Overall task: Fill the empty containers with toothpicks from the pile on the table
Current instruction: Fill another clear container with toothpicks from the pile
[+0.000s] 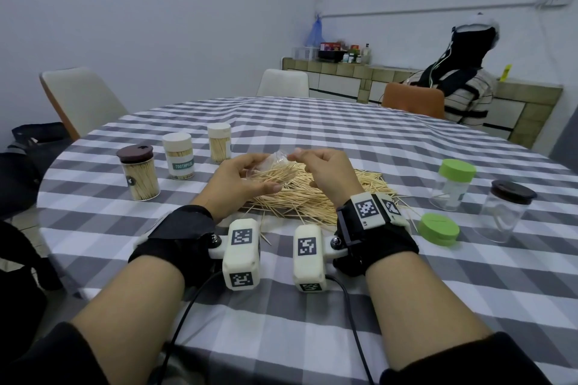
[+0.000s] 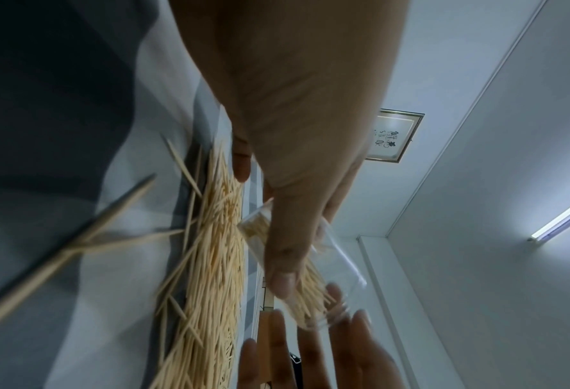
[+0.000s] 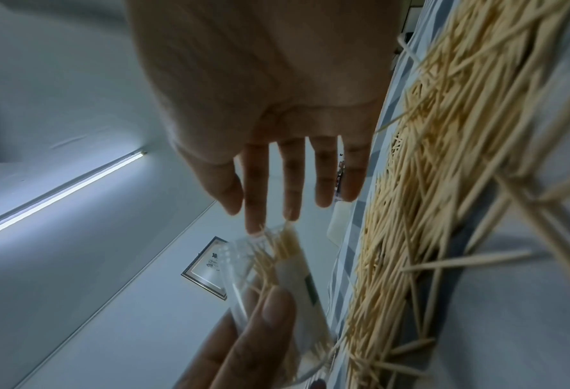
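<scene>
Three jars stand filled and capped at the left of the counter (image 1: 312,306): a brown-lidded jar (image 1: 138,174), a white-lidded jar marked "TOOTHPICK" (image 1: 179,155) and a second white-lidded jar (image 1: 219,142), each packed with upright sticks. That part looks done.

The step in hand is the fourth one. The left hand (image 1: 240,180) wraps its curled fingers and thumb round a clear jar (image 1: 275,163), holding it tilted above the toothpick pile (image 1: 316,194) in the middle of the counter. From the wrist views this jar is partly filled — a loose bundle lies along its inside with room to spare, and its mouth points toward the right hand (image 1: 325,170). That hand's fingers are straight and slightly spread at the jar's mouth, the fingertips touching the rim and the stick ends; it grips nothing that I can see.

Still left, by my reading: top up the held jar and put on the loose green lid (image 1: 438,229) lying at the right. Then come the green-capped jar (image 1: 452,184) and the dark-lidded jar (image 1: 505,210) beside it — both look empty or close to it, though a stick or two may sit in the green-capped one. Plenty of toothpicks remain.
</scene>
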